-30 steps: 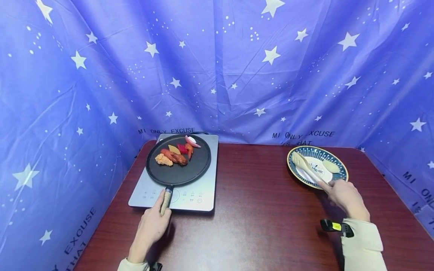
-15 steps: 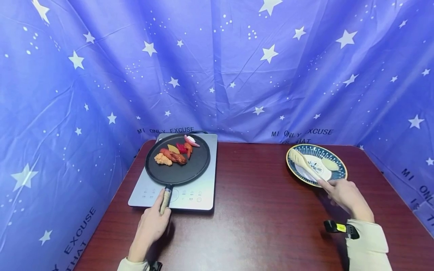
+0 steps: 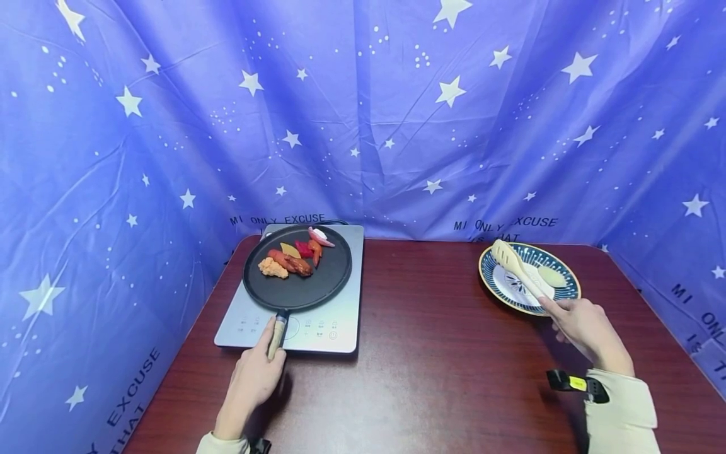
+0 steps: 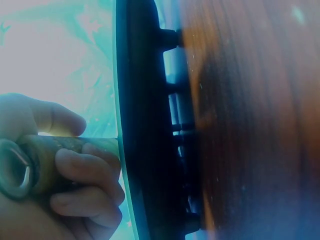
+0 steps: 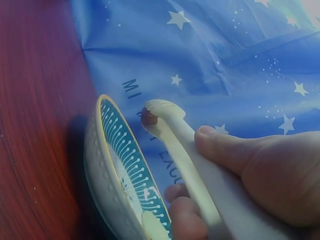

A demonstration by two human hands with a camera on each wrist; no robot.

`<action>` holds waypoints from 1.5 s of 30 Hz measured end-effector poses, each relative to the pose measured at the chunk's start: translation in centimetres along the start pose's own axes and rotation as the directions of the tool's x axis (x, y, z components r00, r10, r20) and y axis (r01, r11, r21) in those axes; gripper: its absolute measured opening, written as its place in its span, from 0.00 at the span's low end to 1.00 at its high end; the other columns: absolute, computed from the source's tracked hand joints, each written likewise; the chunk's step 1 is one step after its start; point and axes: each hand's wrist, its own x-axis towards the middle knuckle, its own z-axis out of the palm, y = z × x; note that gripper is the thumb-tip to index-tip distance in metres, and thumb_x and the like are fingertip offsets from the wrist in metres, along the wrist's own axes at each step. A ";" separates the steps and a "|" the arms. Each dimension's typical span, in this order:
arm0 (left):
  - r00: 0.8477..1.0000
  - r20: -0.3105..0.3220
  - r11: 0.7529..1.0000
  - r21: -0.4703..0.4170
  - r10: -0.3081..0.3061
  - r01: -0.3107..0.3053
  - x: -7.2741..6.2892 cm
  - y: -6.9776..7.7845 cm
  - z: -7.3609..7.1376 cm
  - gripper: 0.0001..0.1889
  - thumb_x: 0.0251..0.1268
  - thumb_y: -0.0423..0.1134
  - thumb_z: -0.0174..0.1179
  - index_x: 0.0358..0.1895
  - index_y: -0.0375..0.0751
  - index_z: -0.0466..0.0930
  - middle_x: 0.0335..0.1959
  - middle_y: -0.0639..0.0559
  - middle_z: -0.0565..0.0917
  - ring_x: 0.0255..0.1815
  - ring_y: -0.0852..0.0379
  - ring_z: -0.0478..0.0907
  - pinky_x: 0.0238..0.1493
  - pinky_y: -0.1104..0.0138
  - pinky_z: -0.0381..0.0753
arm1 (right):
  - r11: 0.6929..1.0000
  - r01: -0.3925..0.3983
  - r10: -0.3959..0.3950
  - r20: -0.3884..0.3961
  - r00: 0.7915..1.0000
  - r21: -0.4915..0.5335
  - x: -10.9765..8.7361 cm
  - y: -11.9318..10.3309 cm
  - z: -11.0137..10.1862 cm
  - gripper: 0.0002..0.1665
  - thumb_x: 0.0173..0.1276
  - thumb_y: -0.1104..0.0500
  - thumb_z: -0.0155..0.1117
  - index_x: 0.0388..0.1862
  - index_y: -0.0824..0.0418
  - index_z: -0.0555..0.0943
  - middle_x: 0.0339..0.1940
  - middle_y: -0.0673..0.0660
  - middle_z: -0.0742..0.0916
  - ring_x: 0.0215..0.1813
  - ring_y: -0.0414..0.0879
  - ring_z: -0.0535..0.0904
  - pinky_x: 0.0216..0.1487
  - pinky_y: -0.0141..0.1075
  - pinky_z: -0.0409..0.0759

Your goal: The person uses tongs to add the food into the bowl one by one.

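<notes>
My left hand (image 3: pixel 253 376) grips the wood-look handle (image 3: pixel 276 337) of a flat black pan (image 3: pixel 300 293); in the left wrist view its fingers (image 4: pixel 90 167) curl round that handle. Several food pieces, including a golden lumpy one (image 3: pixel 273 267) and a brown wing-like one (image 3: pixel 300 265), lie in the pan. My right hand (image 3: pixel 590 331) holds cream tongs (image 3: pixel 518 268) with a slotted head over a blue-patterned plate (image 3: pixel 492 287). Between the tong tips, a small reddish-brown piece (image 5: pixel 149 118) shows in the right wrist view. A pale green oval piece (image 3: pixel 551 276) lies on the plate.
The pan rests on a silver induction cooker (image 3: pixel 346 315) at the left of the dark red wooden table (image 3: pixel 420 353). Blue curtains with white stars (image 3: pixel 397 113) close off the back and both sides.
The tongs have risen off the plate, their head now reaching its far rim. My right hand has shifted slightly to the right. The left hand and pan stay as they were.
</notes>
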 end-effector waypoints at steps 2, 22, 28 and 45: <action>1.000 0.001 1.000 -0.001 -0.002 0.002 0.0 0.0 0.0 0.36 0.59 0.41 0.51 0.74 0.49 0.54 0.33 0.36 0.80 0.23 0.50 0.69 0.25 0.56 0.70 | 1.000 -0.001 0.001 -0.007 1.000 0.008 0.0 -0.1 0.0 0.38 0.72 0.37 0.42 0.43 0.70 0.82 0.18 0.52 0.81 0.20 0.45 0.79 0.27 0.39 0.68; 1.000 0.004 1.000 -0.009 -0.004 0.004 -0.1 0.1 0.0 0.36 0.59 0.40 0.51 0.74 0.50 0.54 0.32 0.36 0.79 0.21 0.51 0.69 0.23 0.58 0.69 | 0.995 -0.005 0.005 -0.008 1.000 0.100 -0.1 -2.5 0.3 0.38 0.70 0.35 0.45 0.38 0.68 0.82 0.18 0.54 0.81 0.21 0.45 0.79 0.27 0.36 0.71; 1.000 -0.006 1.000 -0.005 0.001 -0.001 -0.1 0.0 0.0 0.36 0.59 0.41 0.51 0.74 0.49 0.55 0.33 0.35 0.80 0.22 0.50 0.69 0.23 0.57 0.69 | 0.997 0.051 -0.051 -0.009 0.999 0.055 0.3 -3.7 0.8 0.35 0.71 0.37 0.45 0.39 0.67 0.83 0.17 0.53 0.81 0.19 0.44 0.78 0.27 0.39 0.70; 1.000 -0.013 1.000 -0.008 -0.007 0.007 0.0 0.0 0.1 0.36 0.59 0.41 0.51 0.74 0.50 0.56 0.38 0.33 0.80 0.24 0.50 0.71 0.24 0.56 0.70 | 0.989 0.087 -0.091 0.029 0.995 0.122 1.6 -6.8 2.3 0.30 0.70 0.39 0.50 0.29 0.63 0.82 0.17 0.54 0.79 0.18 0.45 0.77 0.21 0.38 0.70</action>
